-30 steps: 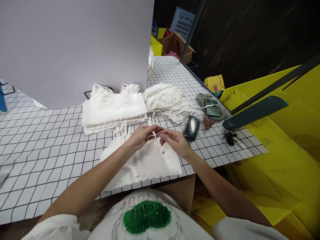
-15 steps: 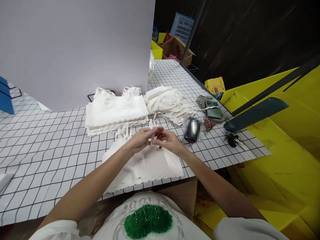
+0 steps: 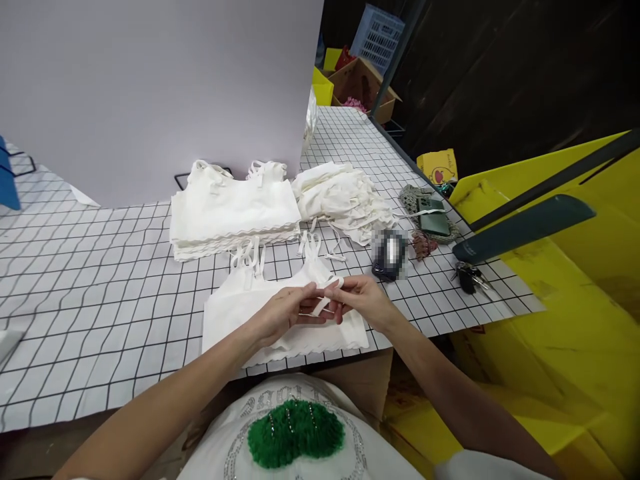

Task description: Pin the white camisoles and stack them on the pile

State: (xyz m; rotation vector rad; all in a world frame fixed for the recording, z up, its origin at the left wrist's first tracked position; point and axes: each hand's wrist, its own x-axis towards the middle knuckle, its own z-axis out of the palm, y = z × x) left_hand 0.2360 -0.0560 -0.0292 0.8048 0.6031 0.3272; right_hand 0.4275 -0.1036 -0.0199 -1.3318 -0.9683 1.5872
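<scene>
From the head camera, the left hand (image 3: 283, 313) and the right hand (image 3: 361, 300) meet over a white top (image 3: 250, 317) that lies flat on the checked table (image 3: 100, 280), close to its near edge. Both hands pinch a thin white strap (image 3: 324, 303) of that top: the left thumb and forefinger close on it from the left, the right fingers curl round its looped end, and the fingertips of the two hands almost touch. The strap runs slanting between them, lifted a little off the cloth. Under the hands the top's scalloped hem points toward the person, and its other straps (image 3: 249, 255) lie loose just beyond the left hand.

Farther past the left hand sits a neat stack of folded tops (image 3: 233, 210), and beside it, beyond the right hand, an untidy heap of white cloth (image 3: 345, 197). To the right of the right hand lie a dark blurred object (image 3: 390, 253), a green wallet (image 3: 434, 223) and a bunch of keys (image 3: 469, 277). A pale board (image 3: 150, 87) stands behind the stack, and a yellow bin (image 3: 575, 280) is off the table's right edge
</scene>
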